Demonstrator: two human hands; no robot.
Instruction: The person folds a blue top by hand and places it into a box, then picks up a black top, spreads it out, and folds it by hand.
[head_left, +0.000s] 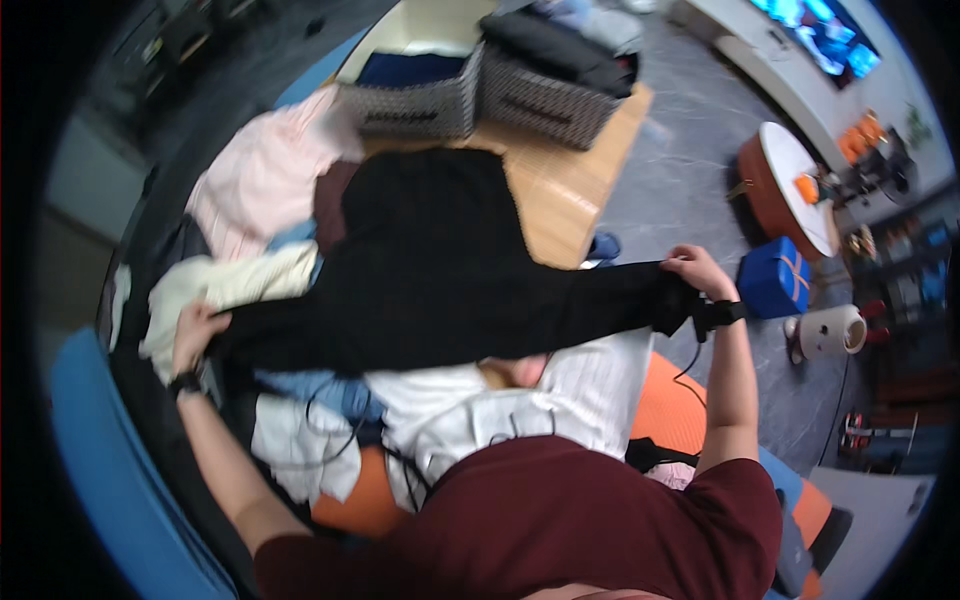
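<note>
A black long-sleeved top (435, 262) is stretched wide in front of me, its body pointing away and its sleeves out to both sides. My left hand (199, 334) pinches the end of one sleeve. The other sleeve's end is gripped by my right hand (697, 274), held out to the right. Beneath the top, white clothing (585, 382) and blue denim (322, 390) show near my body. A cream garment (232, 281) lies by my left hand, and a pale pink garment (262, 172) is beyond it.
Two woven fabric baskets, one (412, 112) holding dark blue cloth and another (551, 101) heaped with dark and grey clothes, stand on a bamboo-like mat (562, 180). A blue box (776, 277) and a round table (787, 180) stand at right. Black cables (682, 375) hang near my arms.
</note>
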